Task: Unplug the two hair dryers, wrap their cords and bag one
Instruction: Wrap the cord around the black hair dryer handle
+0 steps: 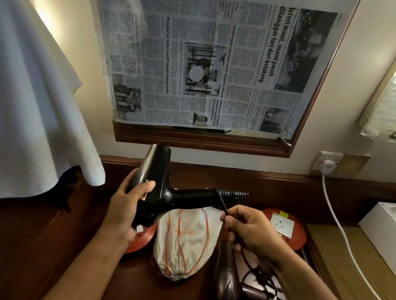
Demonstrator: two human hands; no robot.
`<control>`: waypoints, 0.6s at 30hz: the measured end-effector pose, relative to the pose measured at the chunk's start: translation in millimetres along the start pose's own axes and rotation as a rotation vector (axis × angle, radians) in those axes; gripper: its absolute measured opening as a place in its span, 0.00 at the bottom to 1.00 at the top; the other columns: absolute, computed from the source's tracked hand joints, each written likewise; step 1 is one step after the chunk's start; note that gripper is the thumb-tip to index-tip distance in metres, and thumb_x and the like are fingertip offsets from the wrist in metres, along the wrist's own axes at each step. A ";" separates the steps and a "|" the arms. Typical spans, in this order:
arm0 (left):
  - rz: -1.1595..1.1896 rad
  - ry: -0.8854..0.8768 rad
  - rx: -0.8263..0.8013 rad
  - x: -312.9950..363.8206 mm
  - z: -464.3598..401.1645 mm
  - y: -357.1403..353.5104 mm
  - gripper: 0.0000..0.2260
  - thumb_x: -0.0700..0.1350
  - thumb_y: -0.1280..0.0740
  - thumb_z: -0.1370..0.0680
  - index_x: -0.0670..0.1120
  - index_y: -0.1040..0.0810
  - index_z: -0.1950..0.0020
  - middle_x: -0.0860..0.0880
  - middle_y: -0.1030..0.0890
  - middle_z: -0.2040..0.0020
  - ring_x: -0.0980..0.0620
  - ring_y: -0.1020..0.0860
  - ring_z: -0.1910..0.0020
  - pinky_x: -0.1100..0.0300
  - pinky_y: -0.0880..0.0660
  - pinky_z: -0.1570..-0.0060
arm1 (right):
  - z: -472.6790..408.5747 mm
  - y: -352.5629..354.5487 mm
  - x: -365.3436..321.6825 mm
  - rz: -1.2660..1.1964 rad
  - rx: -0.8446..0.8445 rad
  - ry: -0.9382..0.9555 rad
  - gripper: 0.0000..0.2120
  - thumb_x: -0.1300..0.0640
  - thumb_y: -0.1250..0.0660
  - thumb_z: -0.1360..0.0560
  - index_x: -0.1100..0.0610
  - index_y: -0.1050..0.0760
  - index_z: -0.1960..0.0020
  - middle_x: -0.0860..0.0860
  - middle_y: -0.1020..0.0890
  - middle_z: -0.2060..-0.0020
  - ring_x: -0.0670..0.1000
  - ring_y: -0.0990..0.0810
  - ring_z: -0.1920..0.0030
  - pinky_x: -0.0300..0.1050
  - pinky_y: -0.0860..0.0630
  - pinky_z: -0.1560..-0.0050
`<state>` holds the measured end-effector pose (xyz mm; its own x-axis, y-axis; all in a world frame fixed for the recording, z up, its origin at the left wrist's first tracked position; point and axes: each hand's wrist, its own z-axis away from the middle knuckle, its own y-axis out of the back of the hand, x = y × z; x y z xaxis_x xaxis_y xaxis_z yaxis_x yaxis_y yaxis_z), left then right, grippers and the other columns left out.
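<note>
The left hand (130, 201) grips the barrel of a black hair dryer (157, 190), fingers curled around the body with the thumb laid across its near side, holding it above the dark wooden tabletop (9, 250). The dryer's handle points to the right, and several turns of its black cord (232, 194) are already coiled tightly around the handle's end. The right hand (251, 231) pinches the loose run of that cord between thumb and fingertips just below the coil; from the hand the cord trails down toward the tabletop, where it lies in a tangle.

Directly beneath the raised dryer lies a pale cloth drawstring bag (185, 245) with orange strings, its gathered mouth pointing toward the person. It rests partly over a red round extension reel (282, 229) whose white socket plate shows to the right of the right hand. A second, brown hair dryer (228, 277) lies on the tabletop just right of the bag, under the right forearm, with dark cord bunched beside it.

On the wall behind, a wooden-framed mirror is covered by a sheet of newspaper (205, 56). To the right, a white plug (327, 166) sits in a wall socket, and its white cable (347, 246) runs down across the tabletop. A white cloth (19, 97) hangs at the left, and an open white box (390, 230) stands at the far right.
</note>
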<state>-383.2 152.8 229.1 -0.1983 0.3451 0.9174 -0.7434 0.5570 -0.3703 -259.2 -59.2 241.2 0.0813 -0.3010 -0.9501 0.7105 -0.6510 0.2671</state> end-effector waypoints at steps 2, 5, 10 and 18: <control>-0.001 0.001 -0.011 -1.1 -2.9 -8.1 0.22 0.40 0.31 0.27 0.52 0.26 0.34 0.40 0.20 0.45 0.41 0.19 0.51 0.51 0.22 0.58 | -3.8 4.5 2.6 -0.040 0.002 -0.009 0.06 0.63 0.39 0.21 0.62 0.24 0.52 0.50 0.23 0.71 0.47 0.28 0.75 0.38 0.32 0.78; 0.009 0.005 -0.018 -3.2 -7.8 -19.1 0.23 0.41 0.30 0.29 0.51 0.25 0.34 0.40 0.20 0.44 0.40 0.19 0.50 0.50 0.22 0.58 | -9.1 13.3 7.1 -0.090 -0.005 -0.017 0.06 0.61 0.39 0.20 0.63 0.25 0.50 0.51 0.21 0.69 0.46 0.31 0.77 0.38 0.37 0.78; 0.019 0.013 -0.032 -4.5 -11.9 -35.7 0.30 0.46 0.28 0.37 0.52 0.26 0.34 0.39 0.21 0.43 0.38 0.20 0.48 0.49 0.22 0.58 | -18.5 27.8 17.2 -0.301 -0.027 -0.022 0.19 0.49 0.44 0.19 0.63 0.22 0.51 0.51 0.28 0.72 0.46 0.36 0.75 0.39 0.42 0.76; 0.016 0.004 -0.016 -11.6 -21.5 -60.8 0.31 0.46 0.25 0.38 0.53 0.26 0.34 0.39 0.21 0.43 0.39 0.20 0.49 0.50 0.22 0.58 | -37.4 42.1 35.5 -0.538 -0.044 0.000 0.13 0.56 0.41 0.21 0.64 0.24 0.53 0.51 0.30 0.71 0.47 0.37 0.74 0.39 0.41 0.76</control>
<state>-321.9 131.2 237.8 -0.2078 0.3568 0.9108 -0.7298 0.5634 -0.3872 -200.2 -71.2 212.7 -0.3021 0.0666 -0.9510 0.6805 -0.6835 -0.2640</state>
